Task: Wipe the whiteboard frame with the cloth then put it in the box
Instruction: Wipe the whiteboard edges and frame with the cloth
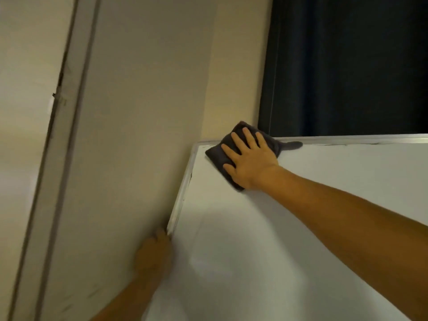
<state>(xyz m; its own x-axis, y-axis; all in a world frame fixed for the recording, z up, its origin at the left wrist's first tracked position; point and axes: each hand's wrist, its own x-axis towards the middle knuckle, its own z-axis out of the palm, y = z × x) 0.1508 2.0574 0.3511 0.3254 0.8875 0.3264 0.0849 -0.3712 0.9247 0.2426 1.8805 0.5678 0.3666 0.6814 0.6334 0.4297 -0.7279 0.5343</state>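
Whiteboard [301, 239] is running off frame right and bottom; no writing is showing. Right hand [251, 162] is pressing flat, fingers spread, on dark cloth [215, 155] at top-left frame [185, 188] corner. Left hand [154, 253], blurred, is gripping frame's left edge.

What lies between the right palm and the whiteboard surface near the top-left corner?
In the head view, the dark grey cloth lies flat between the right hand and the whiteboard.
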